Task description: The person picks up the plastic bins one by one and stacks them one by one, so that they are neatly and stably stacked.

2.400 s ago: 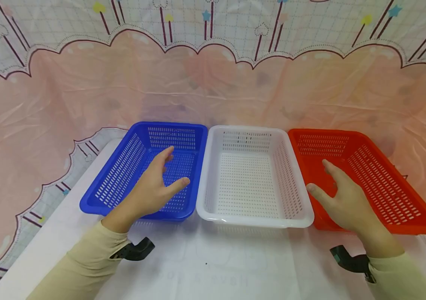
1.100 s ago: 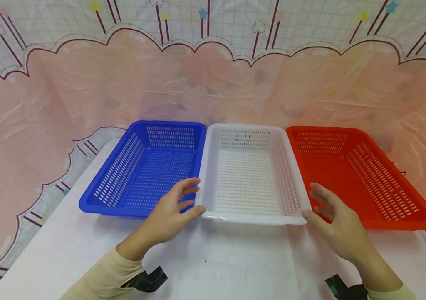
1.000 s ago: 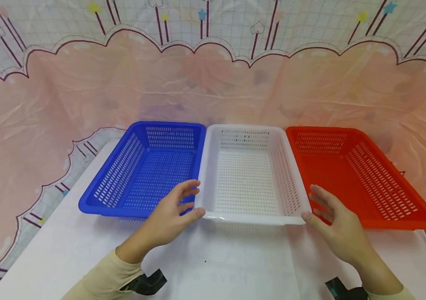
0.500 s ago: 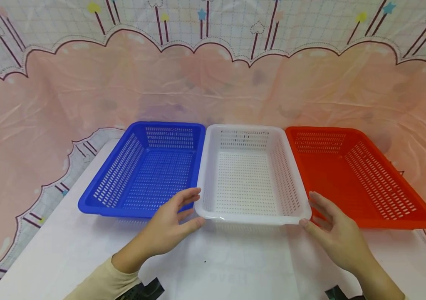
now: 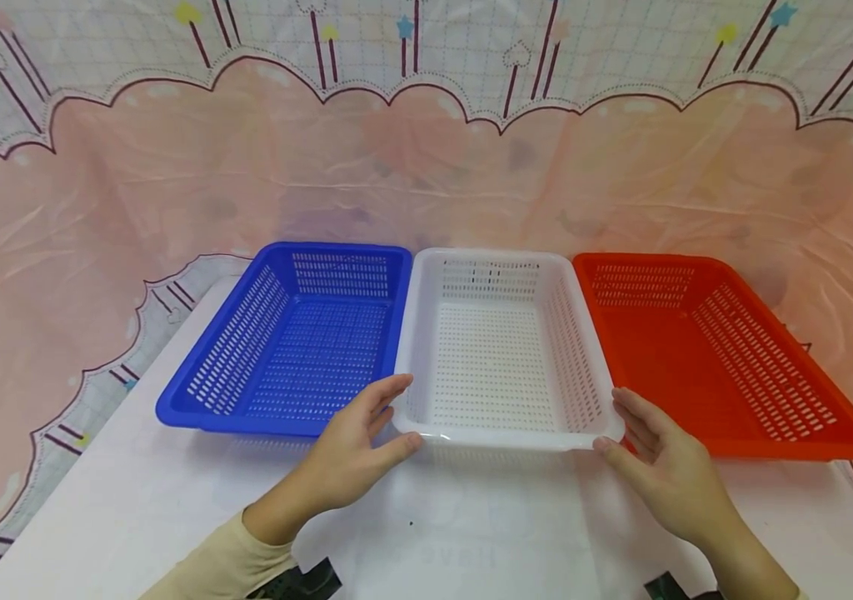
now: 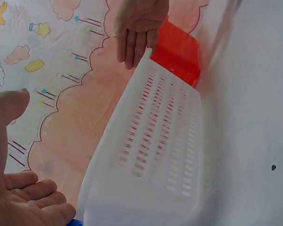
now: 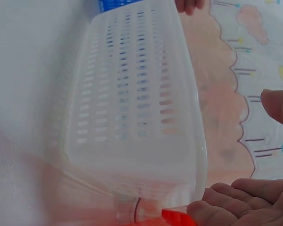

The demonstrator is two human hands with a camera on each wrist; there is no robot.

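A white plastic basket (image 5: 497,367) with slotted sides sits in the middle of the row, nothing inside it. At its near left corner is my left hand (image 5: 347,446), thumb and fingers spread apart; in the left wrist view the fingers (image 6: 37,197) lie just beside the rim. My right hand (image 5: 670,475) stands by the near right corner in the same way, its fingertips next to the rim in the right wrist view, thumb (image 7: 278,106) well away. Whether either hand touches the rim, I cannot tell. Neither grips anything.
Left of the white basket stands a blue basket (image 5: 209,417), and on its right a red basket (image 5: 809,454), both close against it. A white-covered table (image 5: 471,525) lies under them, with a patterned peach cloth (image 5: 426,183) hanging behind.
Both hands came back from over the blue and red baskets to the white basket's near corners. Over the last half second they drew slightly closer together. The baskets stay in place.
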